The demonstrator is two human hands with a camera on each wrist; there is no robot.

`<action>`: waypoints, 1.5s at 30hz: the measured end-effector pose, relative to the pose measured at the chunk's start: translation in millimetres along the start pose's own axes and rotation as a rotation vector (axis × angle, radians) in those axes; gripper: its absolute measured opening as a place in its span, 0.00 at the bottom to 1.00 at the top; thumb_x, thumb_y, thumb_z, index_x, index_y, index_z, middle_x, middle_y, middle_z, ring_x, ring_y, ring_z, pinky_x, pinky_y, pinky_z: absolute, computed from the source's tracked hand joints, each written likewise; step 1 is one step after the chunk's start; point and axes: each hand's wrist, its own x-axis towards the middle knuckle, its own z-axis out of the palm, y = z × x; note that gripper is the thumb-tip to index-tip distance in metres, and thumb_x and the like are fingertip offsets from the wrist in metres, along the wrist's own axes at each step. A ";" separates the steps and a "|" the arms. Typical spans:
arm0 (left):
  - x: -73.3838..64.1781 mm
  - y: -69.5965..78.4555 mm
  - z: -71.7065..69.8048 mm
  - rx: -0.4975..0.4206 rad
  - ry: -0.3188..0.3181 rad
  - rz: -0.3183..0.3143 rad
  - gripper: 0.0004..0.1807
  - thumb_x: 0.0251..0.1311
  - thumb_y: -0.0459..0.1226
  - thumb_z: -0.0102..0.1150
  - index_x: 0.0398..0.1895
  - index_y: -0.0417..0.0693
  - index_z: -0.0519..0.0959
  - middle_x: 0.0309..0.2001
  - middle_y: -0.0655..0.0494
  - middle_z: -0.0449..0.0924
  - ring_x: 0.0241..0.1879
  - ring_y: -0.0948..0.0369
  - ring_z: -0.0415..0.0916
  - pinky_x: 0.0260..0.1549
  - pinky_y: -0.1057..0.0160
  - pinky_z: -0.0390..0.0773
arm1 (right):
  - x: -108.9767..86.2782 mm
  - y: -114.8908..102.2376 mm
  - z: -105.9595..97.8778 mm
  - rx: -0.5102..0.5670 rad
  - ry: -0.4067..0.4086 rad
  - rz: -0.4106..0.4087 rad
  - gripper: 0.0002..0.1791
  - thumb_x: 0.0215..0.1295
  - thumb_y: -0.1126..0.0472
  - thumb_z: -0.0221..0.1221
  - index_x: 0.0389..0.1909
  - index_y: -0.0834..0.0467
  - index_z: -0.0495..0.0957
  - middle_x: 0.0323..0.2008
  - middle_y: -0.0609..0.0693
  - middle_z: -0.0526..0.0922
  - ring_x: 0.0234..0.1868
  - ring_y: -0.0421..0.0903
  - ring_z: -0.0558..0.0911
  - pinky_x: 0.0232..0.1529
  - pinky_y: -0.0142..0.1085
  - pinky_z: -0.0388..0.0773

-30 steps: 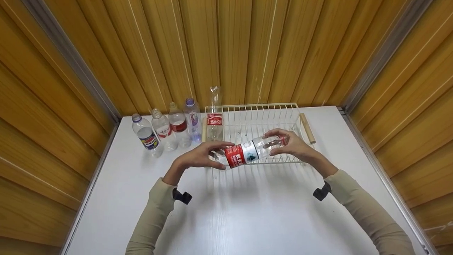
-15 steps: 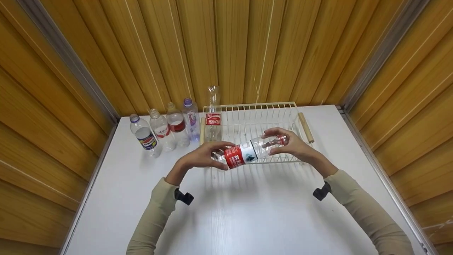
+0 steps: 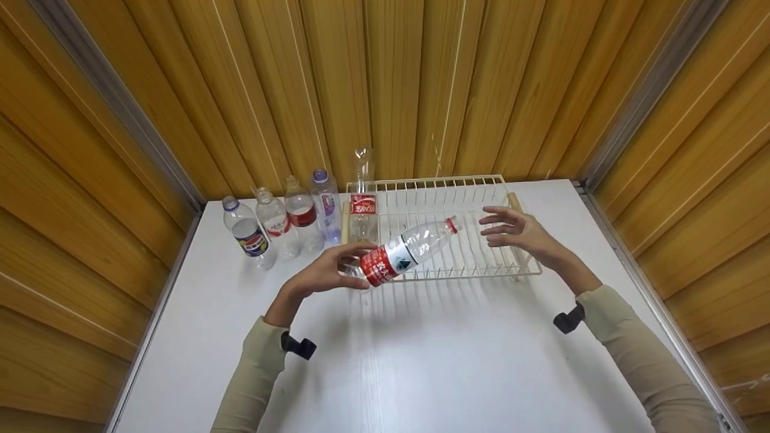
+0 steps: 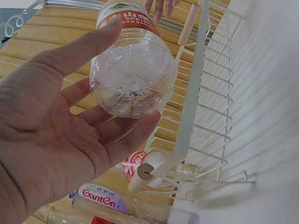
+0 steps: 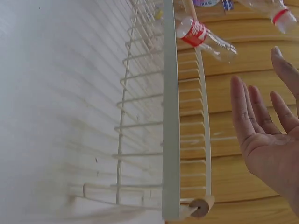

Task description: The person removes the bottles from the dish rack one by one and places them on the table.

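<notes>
My left hand (image 3: 322,270) grips a clear plastic water bottle (image 3: 400,255) with a red and white label by its base. The bottle is tilted, its red-ringed neck pointing up and right, above a white wire rack (image 3: 469,276). In the left wrist view, the thumb and fingers curl round the ribbed bottom of this bottle (image 4: 133,79). My right hand (image 3: 523,231) holds nothing; its fingers are spread a short way right of the bottle neck, over the rack's right end. The right wrist view shows its palm (image 5: 275,144) apart from the bottle.
An upside-down Coca-Cola bottle (image 3: 363,204) stands in the rack's left end. Left of the rack, several bottles stand upright on the white table (image 3: 373,373), among them a blue-labelled one (image 3: 251,237) and a purple-tinted one (image 3: 328,207). Wood-look panels (image 3: 397,90) enclose the table.
My right hand has let go of the bottle neck and moved right. The left hand, still holding the base, has shifted slightly left, and the neck now points more steeply up.
</notes>
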 end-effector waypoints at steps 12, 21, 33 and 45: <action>-37.7 -36.6 -12.1 -0.331 0.201 -0.168 0.41 0.64 0.41 0.68 0.78 0.59 0.60 0.73 0.44 0.66 0.70 0.44 0.70 0.66 0.44 0.75 | -12.9 18.0 -58.5 -0.013 0.218 0.078 0.30 0.71 0.64 0.63 0.72 0.59 0.68 0.57 0.48 0.81 0.49 0.38 0.88 0.50 0.33 0.85; -46.9 -52.0 -12.5 -0.467 0.346 -0.205 0.48 0.61 0.35 0.70 0.81 0.58 0.54 0.77 0.47 0.61 0.71 0.48 0.70 0.65 0.49 0.77 | -15.2 31.2 -71.4 -0.068 0.286 0.087 0.27 0.72 0.59 0.63 0.70 0.57 0.71 0.54 0.43 0.81 0.51 0.34 0.85 0.50 0.26 0.83; -53.6 -63.9 -13.9 -0.469 0.423 -0.216 0.56 0.55 0.30 0.71 0.82 0.59 0.49 0.78 0.48 0.57 0.75 0.46 0.62 0.62 0.54 0.78 | -18.7 37.3 -69.6 -0.138 0.143 0.302 0.41 0.76 0.53 0.58 0.80 0.65 0.51 0.73 0.69 0.61 0.48 0.28 0.79 0.52 0.26 0.81; -71.4 -75.7 -23.1 -0.493 0.508 -0.251 0.58 0.55 0.32 0.74 0.82 0.63 0.48 0.79 0.50 0.56 0.78 0.47 0.56 0.73 0.42 0.64 | -20.6 36.9 -71.8 -0.052 0.090 0.325 0.42 0.76 0.60 0.58 0.82 0.60 0.46 0.53 0.38 0.79 0.53 0.37 0.83 0.53 0.33 0.82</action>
